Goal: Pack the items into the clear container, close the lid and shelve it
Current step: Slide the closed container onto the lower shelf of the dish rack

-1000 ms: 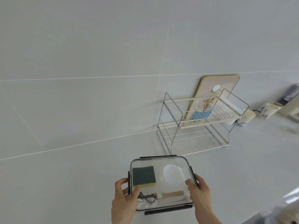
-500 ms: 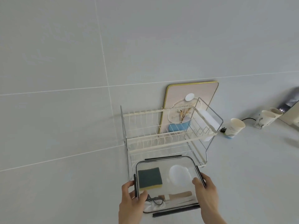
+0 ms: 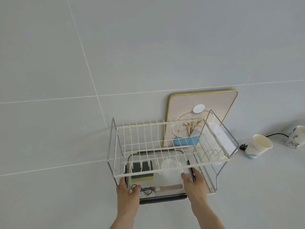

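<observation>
The clear container, lid closed with black clips, sits mostly inside the lower tier of a two-tier wire dish rack. Through the lid I see a green-and-yellow sponge, a white round item, a wooden-handled tool and a dark looped cord. My left hand grips the container's front left corner, thumb on the lid. My right hand holds its right side by the clip. The container's front edge sticks out past the rack's front.
A gold-rimmed pink board leans on the tiled wall behind the rack, with a blue sponge at its foot. Paper cups and a black cable lie on the counter to the right. A white holder hangs on the rack's right end.
Both hands have carried the container forward from in front of the rack into its lower tier. The view has closed in on the rack.
</observation>
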Demonstrator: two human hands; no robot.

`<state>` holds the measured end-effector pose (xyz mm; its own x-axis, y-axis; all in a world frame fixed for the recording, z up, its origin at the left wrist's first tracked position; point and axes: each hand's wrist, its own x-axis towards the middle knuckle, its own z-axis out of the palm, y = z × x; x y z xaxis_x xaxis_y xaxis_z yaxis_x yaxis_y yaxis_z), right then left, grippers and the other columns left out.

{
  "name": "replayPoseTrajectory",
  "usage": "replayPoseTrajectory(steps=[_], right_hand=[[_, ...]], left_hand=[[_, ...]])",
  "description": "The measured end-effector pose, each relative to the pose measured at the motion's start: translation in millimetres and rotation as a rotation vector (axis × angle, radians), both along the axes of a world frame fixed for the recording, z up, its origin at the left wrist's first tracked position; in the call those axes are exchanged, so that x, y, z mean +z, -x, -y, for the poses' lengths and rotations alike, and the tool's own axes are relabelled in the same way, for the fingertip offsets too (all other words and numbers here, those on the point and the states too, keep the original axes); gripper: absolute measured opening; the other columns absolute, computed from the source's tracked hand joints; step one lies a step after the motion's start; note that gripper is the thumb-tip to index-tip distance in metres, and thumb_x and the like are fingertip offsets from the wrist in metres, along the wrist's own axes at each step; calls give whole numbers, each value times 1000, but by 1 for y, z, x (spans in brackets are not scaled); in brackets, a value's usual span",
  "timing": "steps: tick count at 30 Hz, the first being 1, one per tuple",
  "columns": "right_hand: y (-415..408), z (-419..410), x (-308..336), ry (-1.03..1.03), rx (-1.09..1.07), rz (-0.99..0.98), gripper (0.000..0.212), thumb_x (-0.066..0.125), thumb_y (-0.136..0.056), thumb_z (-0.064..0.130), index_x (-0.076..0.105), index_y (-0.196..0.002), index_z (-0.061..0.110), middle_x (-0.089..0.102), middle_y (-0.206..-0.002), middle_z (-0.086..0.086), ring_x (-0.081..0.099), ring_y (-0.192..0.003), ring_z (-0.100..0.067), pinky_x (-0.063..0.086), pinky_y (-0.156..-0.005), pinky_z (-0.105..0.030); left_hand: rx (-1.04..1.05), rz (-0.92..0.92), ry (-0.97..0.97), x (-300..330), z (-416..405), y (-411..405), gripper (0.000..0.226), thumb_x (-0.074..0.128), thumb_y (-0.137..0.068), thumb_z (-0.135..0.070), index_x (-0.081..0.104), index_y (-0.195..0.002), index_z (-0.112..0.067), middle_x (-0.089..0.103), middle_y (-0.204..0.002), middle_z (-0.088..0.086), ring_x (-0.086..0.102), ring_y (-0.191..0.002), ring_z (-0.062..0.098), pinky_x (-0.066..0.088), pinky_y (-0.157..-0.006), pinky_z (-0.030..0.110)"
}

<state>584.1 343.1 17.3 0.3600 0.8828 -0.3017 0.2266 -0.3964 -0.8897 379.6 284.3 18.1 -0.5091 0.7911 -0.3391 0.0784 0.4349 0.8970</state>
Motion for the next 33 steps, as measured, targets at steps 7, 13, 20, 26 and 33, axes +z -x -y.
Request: replayPoseTrajectory(steps=[7, 13, 20, 26, 33], right_hand=[[5, -20, -14, 30, 76, 2, 54, 65, -85, 26, 52, -136, 34, 62, -120, 3, 59, -112, -26, 48, -86, -38], [6, -17, -24, 36, 98, -13, 49, 65, -86, 27, 48, -132, 33, 59, -120, 6, 54, -120, -25, 45, -90, -40], [2, -14, -27, 2, 138, 130, 50, 68, -87, 34, 51, -131, 17, 62, -123, -7, 54, -120, -33, 47, -99, -48], [10, -9, -26, -14, 187, 146, 58, 65, -91, 35, 43, -141, 16, 55, -142, -5, 54, -129, -27, 46, -104, -49], [20, -6, -23, -12, 251, 115, 65, 64, -93, 30, 33, -147, 15, 46, -148, -7, 47, -135, -26, 42, -109, -50]], left_hand=[[27, -75, 16, -25, -11, -3, 60, 56, -91, -8, 29, -144, -15, 37, -145, 11, 43, -128, 34, 34, -109, 46], [-24, -217, 61, -20, -6, -6, 56, 51, -95, -18, 23, -144, -19, 44, -143, 12, 52, -124, 34, 43, -99, 46], [-196, -880, 174, 4, 24, -4, 51, 58, -85, -45, 44, -132, -35, 51, -115, -4, 54, -104, 21, 51, -72, 34], [-492, -1008, -47, 4, 3, -2, 57, 49, -90, -49, 34, -143, -34, 30, -155, -6, 23, -145, 21, 31, -115, 36], [-528, -955, 38, -11, -6, 8, 66, 41, -94, -50, 15, -152, -32, 12, -163, -6, -1, -150, 18, 16, -121, 34]])
